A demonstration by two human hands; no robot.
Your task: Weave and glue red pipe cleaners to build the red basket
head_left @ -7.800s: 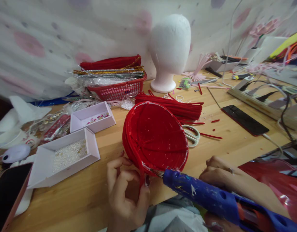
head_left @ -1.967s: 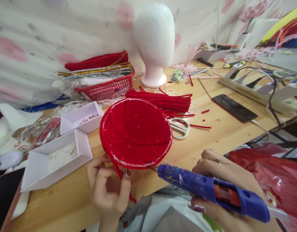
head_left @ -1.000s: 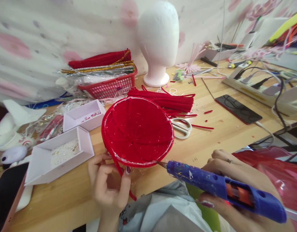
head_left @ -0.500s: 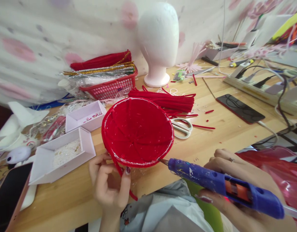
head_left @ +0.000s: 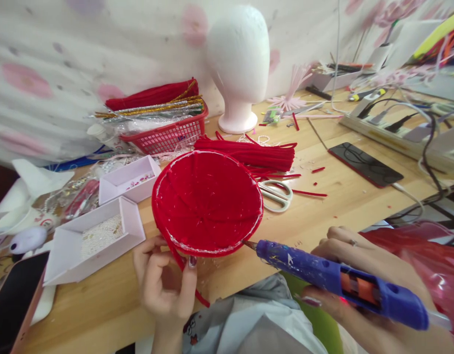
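Observation:
A red fuzzy bowl-shaped piece (head_left: 212, 201) is tilted with its hollow side toward me, a whitish line of glue around its rim. My left hand (head_left: 164, 280) grips its lower left edge, thumb in front, where a loose red pipe cleaner (head_left: 201, 298) hangs down past the fingers. In my right hand (head_left: 370, 290) is a blue glue gun (head_left: 322, 275), a small red light glowing beneath it. Its nozzle tip meets the lower right rim of the bowl-shaped piece.
Behind the piece lie a bundle of red pipe cleaners (head_left: 263, 153) and white-handled scissors (head_left: 278, 195). Left are white boxes of beads (head_left: 134, 236) and a red basket (head_left: 167, 135). A white foam head (head_left: 239, 64) stands behind; a phone (head_left: 365, 163) and power strip (head_left: 381, 135) are right.
The view has shifted slightly, so most things sit a little further left. Both hands keep their grips, and the nozzle stays at the same part of the rim.

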